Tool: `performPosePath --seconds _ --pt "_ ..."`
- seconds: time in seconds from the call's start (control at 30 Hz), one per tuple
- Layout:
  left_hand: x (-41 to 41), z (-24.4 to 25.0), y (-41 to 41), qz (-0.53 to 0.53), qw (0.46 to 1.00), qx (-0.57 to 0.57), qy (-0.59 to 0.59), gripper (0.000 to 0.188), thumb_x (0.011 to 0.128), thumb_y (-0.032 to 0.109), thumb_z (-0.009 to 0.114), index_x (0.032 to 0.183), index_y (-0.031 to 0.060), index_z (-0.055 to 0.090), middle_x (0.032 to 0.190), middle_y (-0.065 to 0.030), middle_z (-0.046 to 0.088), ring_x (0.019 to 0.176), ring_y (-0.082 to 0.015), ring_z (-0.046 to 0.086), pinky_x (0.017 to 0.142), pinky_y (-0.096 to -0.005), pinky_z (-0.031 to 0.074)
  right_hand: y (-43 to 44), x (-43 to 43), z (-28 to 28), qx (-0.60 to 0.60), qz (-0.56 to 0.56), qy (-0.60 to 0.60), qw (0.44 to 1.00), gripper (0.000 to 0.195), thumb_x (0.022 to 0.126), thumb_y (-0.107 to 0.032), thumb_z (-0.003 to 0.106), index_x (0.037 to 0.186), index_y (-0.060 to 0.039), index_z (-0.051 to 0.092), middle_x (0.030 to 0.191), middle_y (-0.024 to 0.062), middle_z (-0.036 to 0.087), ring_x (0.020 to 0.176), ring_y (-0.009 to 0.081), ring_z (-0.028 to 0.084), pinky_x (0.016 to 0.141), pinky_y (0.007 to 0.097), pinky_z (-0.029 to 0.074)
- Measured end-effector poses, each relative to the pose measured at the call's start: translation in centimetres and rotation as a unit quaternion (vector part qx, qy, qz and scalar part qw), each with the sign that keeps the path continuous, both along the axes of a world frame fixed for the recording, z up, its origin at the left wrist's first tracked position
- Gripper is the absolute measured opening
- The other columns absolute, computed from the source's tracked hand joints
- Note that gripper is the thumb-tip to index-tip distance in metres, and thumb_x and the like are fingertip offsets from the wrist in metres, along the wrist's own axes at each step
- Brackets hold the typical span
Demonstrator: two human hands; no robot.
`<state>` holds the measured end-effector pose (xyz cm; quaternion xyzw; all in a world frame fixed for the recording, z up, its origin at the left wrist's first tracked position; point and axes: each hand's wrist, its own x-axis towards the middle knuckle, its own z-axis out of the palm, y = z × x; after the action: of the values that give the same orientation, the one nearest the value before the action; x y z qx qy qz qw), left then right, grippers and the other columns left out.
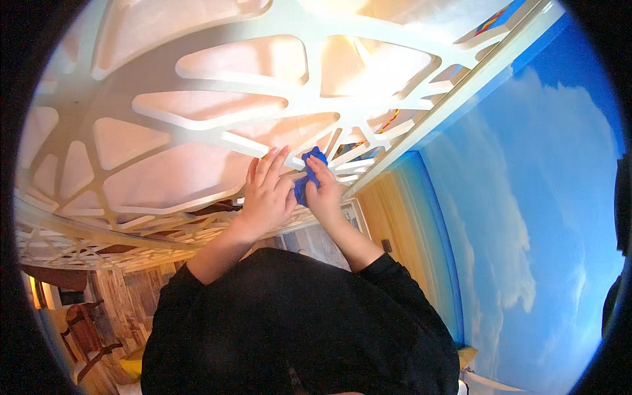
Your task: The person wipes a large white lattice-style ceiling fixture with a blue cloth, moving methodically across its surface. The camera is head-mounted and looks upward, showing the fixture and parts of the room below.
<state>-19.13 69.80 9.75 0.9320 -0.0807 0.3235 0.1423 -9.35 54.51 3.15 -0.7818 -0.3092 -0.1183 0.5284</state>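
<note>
A white cut-out lattice panel [197,42] with rounded openings rises before me. My right hand [323,192] grips a bunched blue cloth [316,157] against the panel's lower bars, close to its right edge. Just left of it, my left hand [266,192] lies with extended fingers on the lattice. A lower fold of the cloth shows between my two hands, beside the left thumb; whether the left hand pinches it is hidden.
At right stands a wall painted with blue sky and clouds [493,197] above a sandy beach strip [385,207]. Red and yellow twisted wire [390,121] shows behind the lattice. A wooden chair [89,326] stands on the plank floor [131,291] at lower left.
</note>
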Motion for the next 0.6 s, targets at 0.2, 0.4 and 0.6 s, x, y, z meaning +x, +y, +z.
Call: performPosePath --seconds 0.2,0.4,0.6 --pt "-0.5 1.1 0.0 -0.044 0.996 -0.071 -0.005 0.021 0.074 0.005 0.072 0.092 0.0063 0.06 0.149 -0.022 0.049 0.142 -0.042 0.041 0.114 -0.0578 0.032 2.2 -1.4 5.7 0.336 0.105 0.476 0.806 0.052 0.093 0.007 0.051 0.145 0.0011 0.056 0.127 0.0127 0.068 0.104 0.0181 0.068 0.09 0.0289 0.054" --pt "-2.5 0.9 0.2 -0.102 0.974 -0.183 -0.081 0.037 0.074 -0.001 0.07 0.11 0.0033 0.059 0.132 -0.0196 0.058 0.127 -0.0413 0.053 0.108 -0.0525 0.041 -2.4 -3.8 12.2 0.295 0.155 0.529 0.78 0.052 0.09 0.007 0.05 0.141 0.001 0.059 0.131 0.0146 0.068 0.11 0.0209 0.068 0.095 0.0329 0.055" --pt "-3.5 -0.3 1.2 -0.053 0.969 -0.227 -0.077 0.042 0.078 0.001 0.072 0.119 0.0027 0.061 0.135 -0.02 0.055 0.128 -0.0399 0.051 0.107 -0.0494 0.042 -2.7 -0.9 17.5 -0.148 -0.027 -0.289 0.945 0.053 0.074 0.0 0.07 0.126 -0.0069 0.07 0.131 0.0111 0.068 0.091 0.0296 0.073 0.079 0.0376 0.06"
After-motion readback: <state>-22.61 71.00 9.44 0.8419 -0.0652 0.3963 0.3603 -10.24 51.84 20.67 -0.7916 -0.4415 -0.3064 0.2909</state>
